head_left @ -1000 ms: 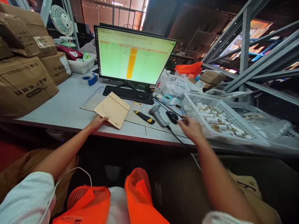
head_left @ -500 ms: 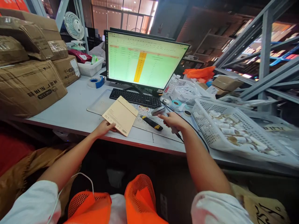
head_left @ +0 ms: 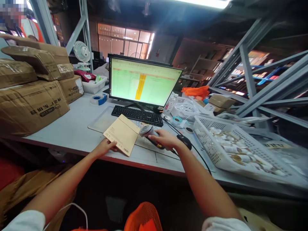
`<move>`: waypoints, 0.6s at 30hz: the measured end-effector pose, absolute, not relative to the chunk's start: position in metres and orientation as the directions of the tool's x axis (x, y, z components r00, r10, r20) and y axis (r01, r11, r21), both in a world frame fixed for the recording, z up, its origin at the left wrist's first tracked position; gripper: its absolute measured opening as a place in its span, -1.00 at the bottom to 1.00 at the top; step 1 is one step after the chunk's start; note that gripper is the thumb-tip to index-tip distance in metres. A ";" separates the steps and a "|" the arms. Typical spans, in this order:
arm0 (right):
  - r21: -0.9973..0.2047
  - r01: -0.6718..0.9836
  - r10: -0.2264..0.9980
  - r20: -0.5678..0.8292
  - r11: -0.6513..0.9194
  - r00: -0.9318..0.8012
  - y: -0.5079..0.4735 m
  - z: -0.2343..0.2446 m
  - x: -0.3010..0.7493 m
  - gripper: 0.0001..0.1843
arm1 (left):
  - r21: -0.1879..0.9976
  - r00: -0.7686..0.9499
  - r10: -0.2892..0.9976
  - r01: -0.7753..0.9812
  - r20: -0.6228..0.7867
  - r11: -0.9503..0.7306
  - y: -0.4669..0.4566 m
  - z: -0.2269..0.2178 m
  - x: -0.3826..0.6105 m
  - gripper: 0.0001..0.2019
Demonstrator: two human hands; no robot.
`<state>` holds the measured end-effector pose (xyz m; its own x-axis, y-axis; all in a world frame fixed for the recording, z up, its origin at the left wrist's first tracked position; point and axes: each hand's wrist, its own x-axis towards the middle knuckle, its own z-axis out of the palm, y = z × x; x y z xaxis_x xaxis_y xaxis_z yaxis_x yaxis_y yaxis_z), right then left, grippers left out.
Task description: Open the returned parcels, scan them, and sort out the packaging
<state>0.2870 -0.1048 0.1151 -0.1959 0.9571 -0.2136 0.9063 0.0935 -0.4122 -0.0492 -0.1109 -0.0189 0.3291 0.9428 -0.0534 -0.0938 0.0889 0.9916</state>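
My left hand [head_left: 107,147] pinches the near left edge of a flat cream-coloured packet [head_left: 122,133], thumb on top. Small print and a barcode show along the packet's near side. In my right hand [head_left: 166,139] is a grey barcode scanner [head_left: 147,131], fingers closed round its handle and its head turned toward the packet's right edge. A black and yellow box cutter [head_left: 157,144] lies on the table, partly hidden under the scanner and that hand. Behind the packet sits a black keyboard [head_left: 137,115], below a lit monitor [head_left: 127,80] showing a spreadsheet.
Cardboard boxes [head_left: 31,106] are stacked at the left, near a blue tape dispenser [head_left: 99,99]. On the right stands a white perforated basket [head_left: 207,141] of small rolled items. A black mouse [head_left: 184,141] and the scanner's cable lie between basket and right arm.
My right hand has brought the scanner leftward, close to the packet, covering part of the box cutter. The view has tilted up. My left hand still holds the packet.
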 end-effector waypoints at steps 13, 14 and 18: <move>-0.063 0.990 0.880 0.454 -0.124 0.139 -0.085 0.017 0.430 -0.44 | 0.972 0.016 0.994 -0.207 -0.108 0.109 -0.073 -0.027 -0.126 -0.54; -0.058 0.991 0.852 0.505 -0.124 0.137 -0.082 0.013 0.446 -0.44 | 0.969 0.005 0.994 -0.225 -0.107 0.105 -0.073 -0.028 -0.127 -0.52; -0.089 0.989 0.852 0.502 -0.118 0.147 -0.079 -0.016 0.494 -0.40 | 0.959 0.018 0.991 -0.251 -0.132 0.132 -0.073 -0.032 -0.127 -0.51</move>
